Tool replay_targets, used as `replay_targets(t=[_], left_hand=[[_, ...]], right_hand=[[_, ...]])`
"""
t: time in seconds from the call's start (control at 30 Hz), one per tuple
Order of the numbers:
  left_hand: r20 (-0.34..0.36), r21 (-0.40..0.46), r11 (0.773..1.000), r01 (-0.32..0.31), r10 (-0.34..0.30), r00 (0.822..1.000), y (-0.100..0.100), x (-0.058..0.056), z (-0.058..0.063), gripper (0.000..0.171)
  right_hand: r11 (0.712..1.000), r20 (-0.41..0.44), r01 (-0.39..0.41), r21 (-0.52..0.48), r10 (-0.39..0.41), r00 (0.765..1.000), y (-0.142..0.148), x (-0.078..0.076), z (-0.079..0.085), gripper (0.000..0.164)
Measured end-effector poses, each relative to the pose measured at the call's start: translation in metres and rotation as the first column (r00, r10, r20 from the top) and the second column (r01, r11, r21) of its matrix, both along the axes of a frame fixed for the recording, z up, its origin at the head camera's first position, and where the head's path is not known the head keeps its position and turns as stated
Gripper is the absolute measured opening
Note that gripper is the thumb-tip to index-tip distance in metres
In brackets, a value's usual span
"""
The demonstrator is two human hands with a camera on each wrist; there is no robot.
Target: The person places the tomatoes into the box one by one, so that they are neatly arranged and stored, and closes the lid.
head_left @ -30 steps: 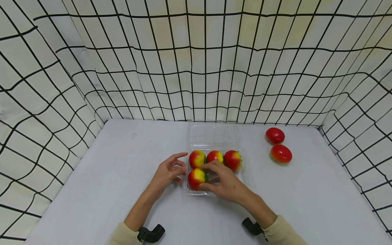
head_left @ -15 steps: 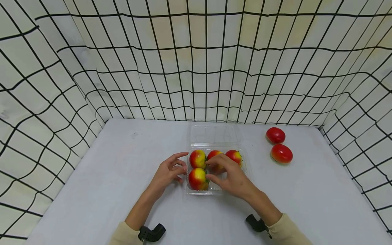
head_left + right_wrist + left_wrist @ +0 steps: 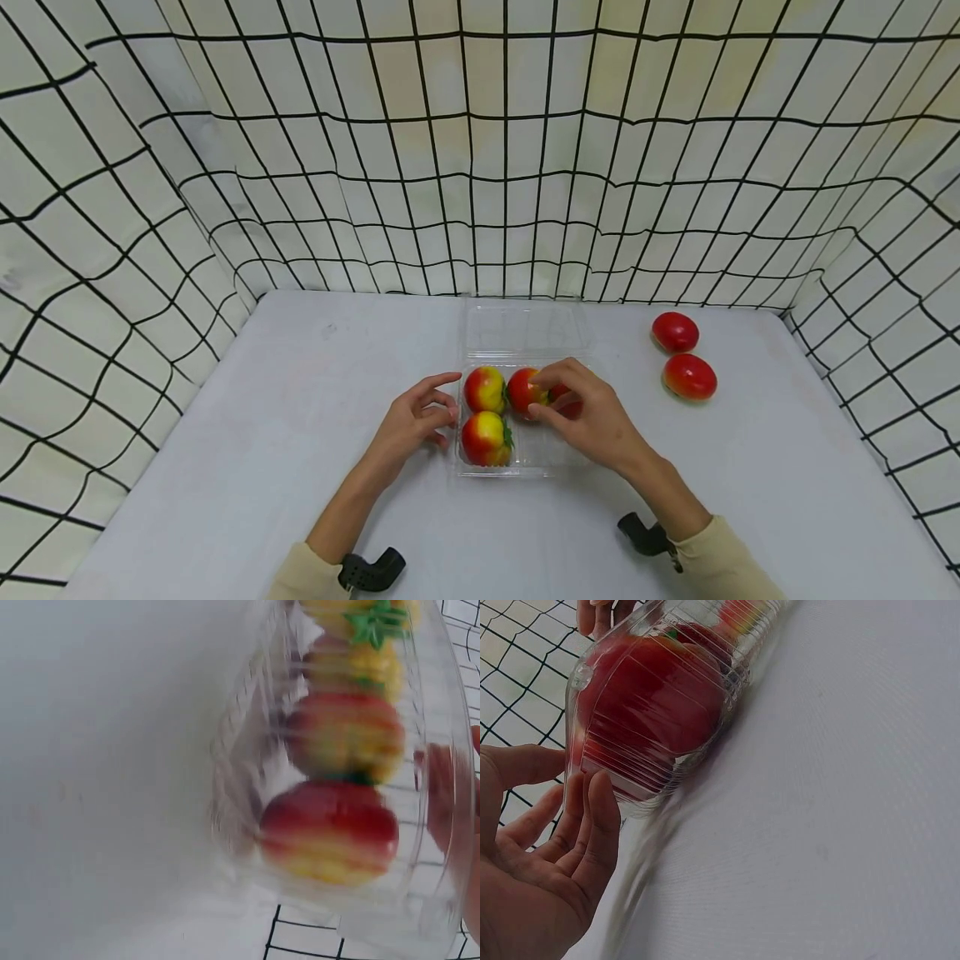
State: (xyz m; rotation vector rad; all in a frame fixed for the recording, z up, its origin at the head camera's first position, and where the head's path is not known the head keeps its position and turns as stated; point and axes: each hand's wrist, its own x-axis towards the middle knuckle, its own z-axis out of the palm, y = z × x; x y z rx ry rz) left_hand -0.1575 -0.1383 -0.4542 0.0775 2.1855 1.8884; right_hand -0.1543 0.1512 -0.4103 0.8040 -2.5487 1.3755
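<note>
A clear plastic clamshell box (image 3: pixel 551 458) stands with its lid (image 3: pixel 525 327) folded back. Inside lie round red-and-yellow fruits with green leaves: one at the front left (image 3: pixel 482 442), one behind it (image 3: pixel 482 387), one in the back middle (image 3: pixel 521 392) and one at the back right (image 3: pixel 570 408), partly hidden. My right hand (image 3: pixel 600 421) hovers over the back-right fruit, thumb and index finger apart; whether it touches the fruit cannot be told. At the box's left wall is my left hand (image 3: pixel 405 429), its fingertips (image 3: pixel 600 795) against or very near the plastic in the left wrist view.
Two smooth red oval fruits, an upper one (image 3: pixel 675 332) and a lower one (image 3: pixel 689 377), lie on the white table (image 3: pixel 337 350) to the right of the box. Black netting over a pale backdrop encloses the table at the back and both sides.
My right hand has left the front-left fruit and moved right and slightly back, now over the back-right fruit. The fruits stay in place. My left hand has not visibly moved.
</note>
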Motion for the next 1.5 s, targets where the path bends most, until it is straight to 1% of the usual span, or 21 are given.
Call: replay_targets(t=[0.47,0.73,0.97,1.2,1.5], left_hand=[[-0.002,0.006,1.000,0.003,-0.003,1.000,0.000,0.000,0.000,0.055],[0.004,0.006,1.000,0.004,-0.004,1.000,0.001,0.000,-0.001,0.055],[0.007,0.001,1.000,0.002,-0.002,1.000,0.000,0.000,-0.001,0.056],[0.009,0.003,1.000,0.004,-0.004,1.000,-0.001,-0.001,-0.001,0.057],[0.008,0.006,1.000,0.005,-0.005,1.000,-0.001,-0.001,-0.001,0.056]], right_hand=[[0.992,-0.022,0.123,0.006,-0.123,0.992,0.022,-0.008,0.003,0.030],[0.987,-0.032,0.163,0.015,-0.162,0.986,0.036,-0.013,0.005,0.033],[0.985,-0.033,0.170,-0.029,-0.171,0.985,0.048,-0.016,0.007,0.037],[0.971,-0.027,0.237,-0.013,-0.237,0.971,0.061,-0.019,0.007,0.036],[0.960,-0.019,0.275,-0.048,-0.276,0.961,0.075,-0.023,0.005,0.036]])
